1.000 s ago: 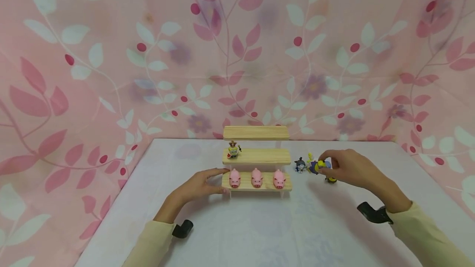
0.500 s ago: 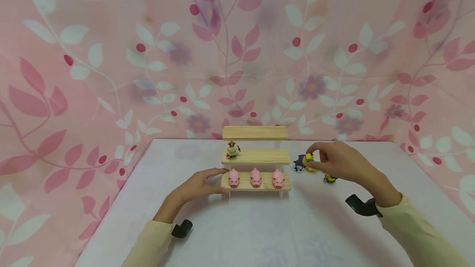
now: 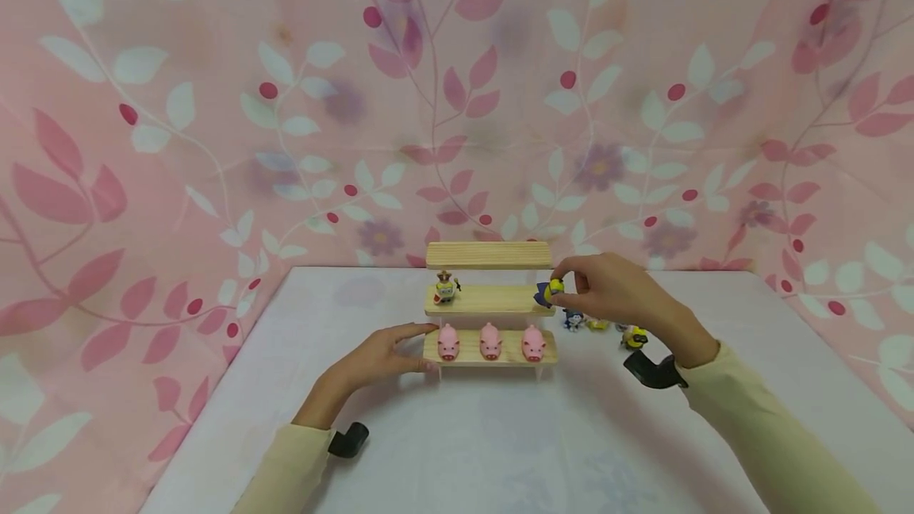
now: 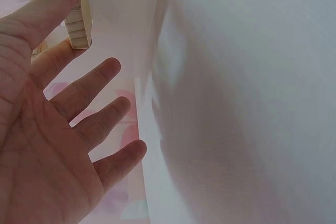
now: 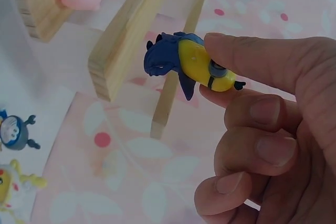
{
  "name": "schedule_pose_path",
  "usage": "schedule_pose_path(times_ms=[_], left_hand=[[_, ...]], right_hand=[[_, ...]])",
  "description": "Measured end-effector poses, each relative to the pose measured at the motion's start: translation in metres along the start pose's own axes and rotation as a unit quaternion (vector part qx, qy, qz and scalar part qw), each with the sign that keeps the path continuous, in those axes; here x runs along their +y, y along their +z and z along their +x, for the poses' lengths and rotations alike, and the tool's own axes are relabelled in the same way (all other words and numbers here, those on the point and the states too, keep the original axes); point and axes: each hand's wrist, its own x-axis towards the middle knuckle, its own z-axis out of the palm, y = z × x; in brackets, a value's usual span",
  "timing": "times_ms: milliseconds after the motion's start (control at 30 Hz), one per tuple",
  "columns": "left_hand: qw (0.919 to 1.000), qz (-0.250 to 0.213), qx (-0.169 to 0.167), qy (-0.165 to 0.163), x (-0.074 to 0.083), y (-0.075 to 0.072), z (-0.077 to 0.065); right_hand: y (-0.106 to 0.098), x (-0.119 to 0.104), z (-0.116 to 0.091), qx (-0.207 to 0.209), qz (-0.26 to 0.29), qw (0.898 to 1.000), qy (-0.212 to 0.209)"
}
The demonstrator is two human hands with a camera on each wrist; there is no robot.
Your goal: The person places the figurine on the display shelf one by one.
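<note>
My right hand (image 3: 621, 288) pinches a toy minion figure (image 5: 197, 61) between thumb and forefinger; it has a yellow head, one goggle eye and a dark blue body. The figure overlaps the right end of the middle tier of a three-tier wooden display shelf (image 3: 493, 301) in the head view. My left hand (image 3: 382, 354) grips the left end of the lowest board (image 4: 79, 27) with thumb and forefinger, its other fingers spread. Three pink toy pigs (image 3: 490, 343) sit in a row on that board. A yellow figure with a brown hat (image 3: 445, 289) stands at the middle tier's left end.
On the white tabletop (image 3: 493, 443) right of the shelf lie a small dark-and-white figure (image 3: 574, 319), a yellow figure (image 3: 597, 324) and a yellow-and-black figure (image 3: 634, 337). The top board (image 3: 489, 255) rises behind the middle tier. A pink leaf-patterned cloth (image 3: 457, 101) hangs behind.
My right hand has carried the minion figure leftward, from above the loose figures to the middle tier's right end. My left hand stays at the shelf's left end.
</note>
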Motion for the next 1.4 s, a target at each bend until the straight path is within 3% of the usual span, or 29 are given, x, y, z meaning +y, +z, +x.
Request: schedule_pose_path(times_ms=[600,1200,1400], left_hand=[[1.0,0.0,0.001,0.001,-0.002,0.001,0.0],[1.0,-0.006,0.002,0.004,-0.005,-0.002,0.003],[1.0,-0.005,-0.004,0.005,-0.005,-0.004,0.005]], right_hand=[[0.001,-0.02,0.046,-0.028,0.016,0.999,-0.018],[0.024,-0.038,0.08,-0.06,-0.004,0.998,-0.029],[0.027,-0.04,0.086,-0.073,-0.008,0.997,-0.016]])
